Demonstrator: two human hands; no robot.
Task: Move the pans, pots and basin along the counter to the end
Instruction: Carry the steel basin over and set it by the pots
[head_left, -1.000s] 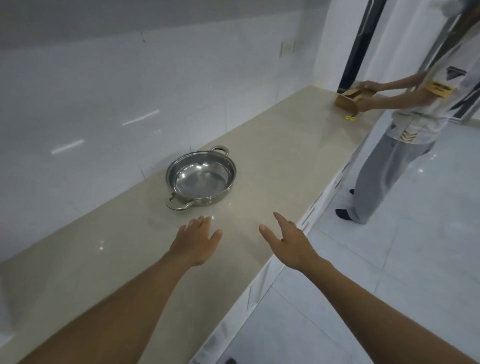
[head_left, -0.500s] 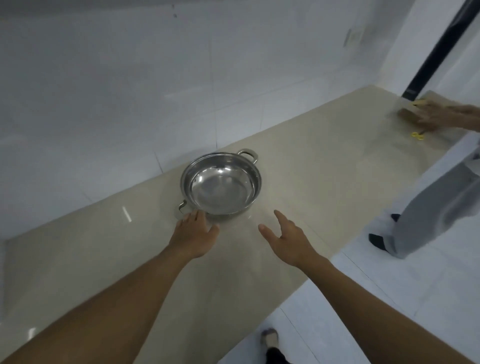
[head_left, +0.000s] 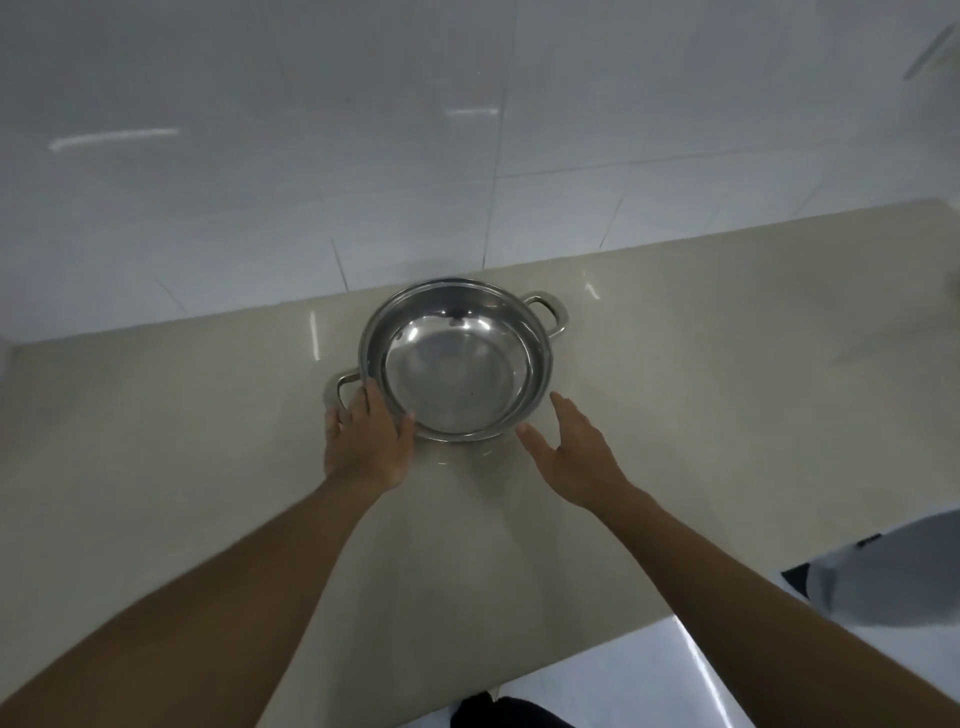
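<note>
Fingers (head_left: 371, 402) on both hands lie straight and apart, gripping nothing. On the counter (head_left: 727, 374) one pot (head_left: 457, 364) sits at 12 o'clock near the wall (head_left: 311, 182), seemingly not yet moved; other pans and the basin are unseen. The left hand (head_left: 363, 441) touches its rim at 8 o'clock; the right hand (head_left: 576, 457) hovers at 4.

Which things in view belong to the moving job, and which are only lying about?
For the job: pot; counter; left hand at the pot's rim; right hand open beside it.
Not for the job: tiled wall; grey trouser leg.
</note>
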